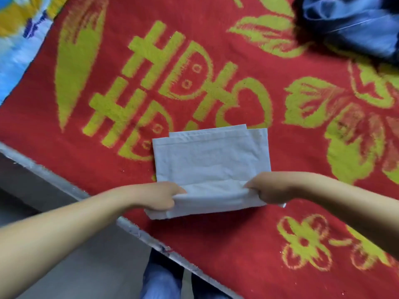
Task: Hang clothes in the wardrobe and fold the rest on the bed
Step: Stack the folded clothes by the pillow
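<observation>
legs: our legs in blue jeans (160, 283) sit nearest the lens at bottom centre, partly under the bed's edge.
bed edge: pale grey bed frame edge (138, 230) runs diagonally from left down to bottom centre, just beside our legs.
left hand: our left hand (158, 196) pinches the near-left end of the light grey cloth (212, 157); fingers curled tight together, thumb on top, fabric clamped between.
right hand: our right hand (267, 187) pinches the near-right end of the same cloth; fingers curled under, thumb on top, fabric between them.
cloth location: lies on the red blanket (248, 244) on the bed, near the frame edge and roughly centre of view.
cloth state: already folded into a rectangle, several layers showing at the far edge, offset from each other. We hold the near edge raised and rolled back towards the far edge; the rest lies flat.
blanket: red with yellow-green characters and flower motifs; covers most of the view. The cloth overlaps the lower part of the large characters.
dark pile: dark blue garment heap (354, 24) in the top right corner, on the blanket, well apart from the cloth. Blurred, so we cannot tell what kind.
far left: blue and yellow patterned sheet (19, 33) shows past the blanket's top-left edge, blurred.
</observation>
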{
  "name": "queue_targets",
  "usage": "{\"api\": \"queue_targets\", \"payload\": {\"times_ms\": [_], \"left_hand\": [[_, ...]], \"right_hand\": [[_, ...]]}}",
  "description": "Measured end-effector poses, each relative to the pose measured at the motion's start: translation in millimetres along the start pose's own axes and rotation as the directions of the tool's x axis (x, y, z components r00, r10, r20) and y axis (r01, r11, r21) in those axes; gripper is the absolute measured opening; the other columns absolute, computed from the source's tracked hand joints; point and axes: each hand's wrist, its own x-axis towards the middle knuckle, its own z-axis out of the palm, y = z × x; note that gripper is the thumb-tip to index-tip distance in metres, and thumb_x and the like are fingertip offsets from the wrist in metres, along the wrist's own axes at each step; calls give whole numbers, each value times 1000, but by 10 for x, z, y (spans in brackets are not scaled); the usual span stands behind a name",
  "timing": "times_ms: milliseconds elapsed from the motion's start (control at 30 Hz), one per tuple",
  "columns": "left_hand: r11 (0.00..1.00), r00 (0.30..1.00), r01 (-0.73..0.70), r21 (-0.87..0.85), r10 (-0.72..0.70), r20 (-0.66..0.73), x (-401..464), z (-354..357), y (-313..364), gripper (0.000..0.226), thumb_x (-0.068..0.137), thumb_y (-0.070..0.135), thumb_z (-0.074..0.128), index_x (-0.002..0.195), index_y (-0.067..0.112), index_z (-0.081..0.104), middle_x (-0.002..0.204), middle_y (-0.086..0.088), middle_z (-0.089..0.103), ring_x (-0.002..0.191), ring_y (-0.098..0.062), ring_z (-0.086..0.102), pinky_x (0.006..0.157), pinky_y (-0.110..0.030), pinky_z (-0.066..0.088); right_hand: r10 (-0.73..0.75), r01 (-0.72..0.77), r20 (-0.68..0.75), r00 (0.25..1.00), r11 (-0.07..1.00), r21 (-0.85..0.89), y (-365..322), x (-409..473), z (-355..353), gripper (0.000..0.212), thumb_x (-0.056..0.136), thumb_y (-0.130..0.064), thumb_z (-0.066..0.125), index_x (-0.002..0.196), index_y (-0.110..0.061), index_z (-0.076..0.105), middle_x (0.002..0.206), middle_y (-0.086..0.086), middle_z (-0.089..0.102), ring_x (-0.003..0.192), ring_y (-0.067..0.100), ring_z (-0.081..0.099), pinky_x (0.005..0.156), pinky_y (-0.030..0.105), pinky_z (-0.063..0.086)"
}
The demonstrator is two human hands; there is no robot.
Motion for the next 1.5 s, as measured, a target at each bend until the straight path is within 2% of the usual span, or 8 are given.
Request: {"api": "queue_targets", "payload": {"times_ms": [133, 300, 433, 567, 933, 1100, 1367, 1500], "left_hand": [[999, 908, 34, -36, -46, -417, 21, -888, -285, 12, 82, 5, 52, 79, 14, 60, 73, -1, 57, 72, -18, 51, 59, -30, 35], [962, 697, 253, -99, -253, -671, 465, -1350, -483, 52, 92, 18, 54, 141, 9, 41, 136, -19, 48, 122, -31, 47, 92, -33, 39], [934, 520, 349, 81, -121, -846, 825, -825, -227, 67, 97, 42, 38, 153, 14, 11, 160, -10, 10, 148, -23, 7, 114, -57, 4], [945, 539, 286, 161, -20, -842, 1155, -161, 13, 65, 96, 44, 25, 153, 15, 11, 161, -5, 1, 148, -19, 0, 113, -56, -4], [795, 283, 349, -496, -594, -753, 1067, -213, -545, 73, 98, 46, 30, 153, 8, 2, 160, -11, -7, 148, -23, -9, 111, -67, 1], [918, 477, 262, 297, 144, -867, 970, 463, -205, 91, 77, 50, 60, 150, 11, 22, 155, -17, 21, 147, -24, 9, 105, -73, 16], [867, 633, 436, 241, -105, -767, 1226, 384, -114, 111, 84, 21, 58, 138, 31, -38, 148, -6, -41, 142, -26, -27, 107, -68, -3], [919, 725, 357, 167, -160, -670, 1034, 99, -4, 88, 92, 2, 45, 150, 34, -12, 158, 0, -24, 146, -24, -19, 111, -63, 6]], "right_hand": [[41, -65, -464, 885, 997, -38, 337, 102, -829, 16, 85, -1, 46, 84, -12, 58, 88, 8, 63, 81, 24, 50, 63, 28, 30], [212, -162, -713, 668, 977, 138, 602, 590, -1104, 52, 92, -15, 50, 143, -15, 40, 141, 18, 43, 124, 35, 47, 94, 41, 42], [231, -268, -804, 548, 959, 94, 262, 1011, -625, 55, 101, -24, 35, 153, -21, 16, 161, 9, 7, 148, 27, 2, 114, 56, 7], [63, -111, -841, 538, 994, 3, -77, 1313, -171, 53, 102, -29, 35, 152, -25, 18, 161, 6, 8, 148, 27, 1, 113, 58, -3], [450, -379, -776, 442, 878, 293, 721, 1057, 130, 58, 99, -38, 16, 154, -23, 6, 162, 4, 0, 148, 25, -6, 109, 69, -4], [-17, -143, -834, 552, 983, -114, 112, 1022, 466, 84, 66, -28, 57, 146, -20, 35, 153, 15, 32, 141, 39, 25, 94, 80, 19], [153, -259, -810, 567, 966, 1, -48, 1309, 275, 80, 87, -9, 45, 153, -34, 6, 162, 1, 1, 145, 44, -1, 101, 76, 2], [177, -257, -748, 639, 966, 10, -62, 1128, -44, 61, 98, -13, 35, 151, -35, 13, 161, -2, 7, 144, 39, 9, 108, 66, 14]]}}
